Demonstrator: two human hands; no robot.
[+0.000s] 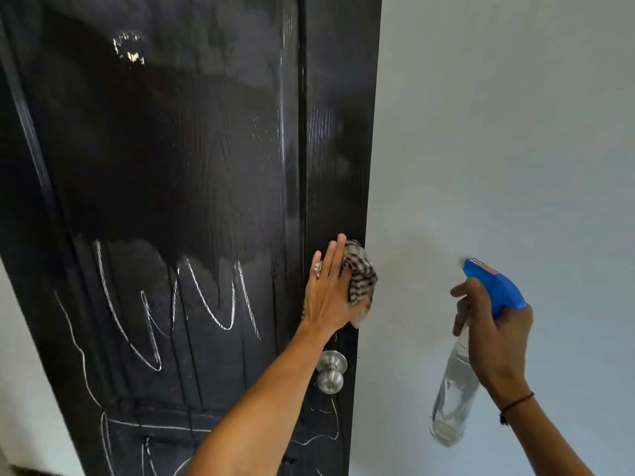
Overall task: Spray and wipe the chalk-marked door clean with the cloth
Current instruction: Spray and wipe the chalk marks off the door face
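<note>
Black door (192, 159) edge: left hand (328, 297) flat-fingered on cloth (360, 273); right hand (494, 338) grips spray bottle (457, 389).

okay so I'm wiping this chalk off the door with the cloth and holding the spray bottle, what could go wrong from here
1. The spray bottle in your right hand sits off beside the door, in front of the wall; a squeeze now might wet the wall.
2. The cloth under your left hand overhangs the door edge and could slip off.
3. Wet streaks may smear the chalk marks below.
</note>
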